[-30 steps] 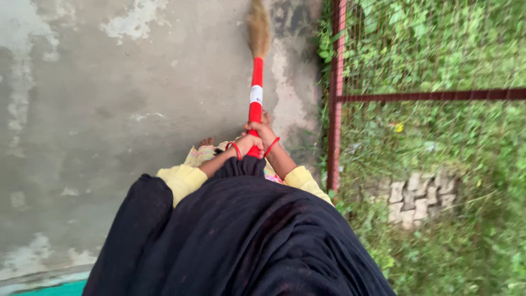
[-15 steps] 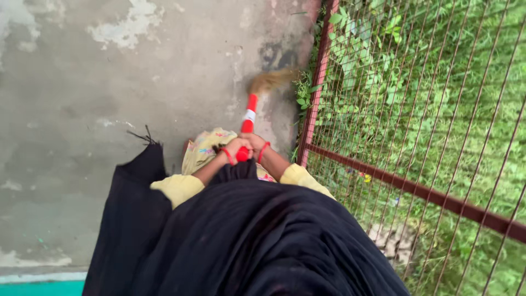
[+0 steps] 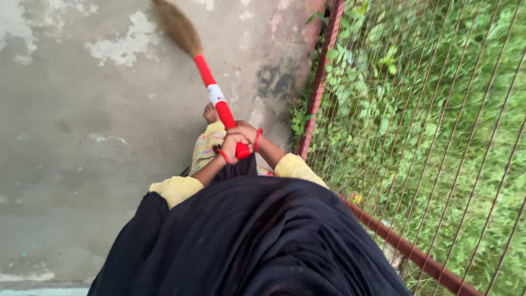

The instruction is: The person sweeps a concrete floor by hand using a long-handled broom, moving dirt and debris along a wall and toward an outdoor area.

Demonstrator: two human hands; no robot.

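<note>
Fingers point(image 3: 241, 135) of both hands wrapped tight round red broom handle point(image 3: 219, 103), clamped at its lower end. Left hand point(image 3: 232, 149) lowest, fist closed just above handle's butt end, red butt tip poking out right below the knuckles. Right hand point(image 3: 246, 134) stacked just above and partly over the left, fingers curled across the handle from the right side. Both hands touching each other, no gap visible between them. Red bangle on each wrist. Handle running up and left from the fists, tilted, white band point(image 3: 215, 94) midway along the visible red part. Brown bristle head point(image 3: 176, 24) at far end, near top edge of concrete floor point(image 3: 82, 137), blurred; contact with floor hard to tell. Bristles well apart from the fingers, whole handle length between. Bare foot point(image 3: 211, 113) just left of handle, right below the white band, on the floor. Yellow sleeves point(image 3: 175, 189) on both forearms, black cloth point(image 3: 246, 241) filling lower middle of frame. Floor grey, patchy, flaked paint toward top left corner. Rust-red metal fence point(image 3: 319, 82) along right edge of floor, just right of the hands, thin wires running across. Green grass point(image 3: 438, 137) and weeds behind fence.
</note>
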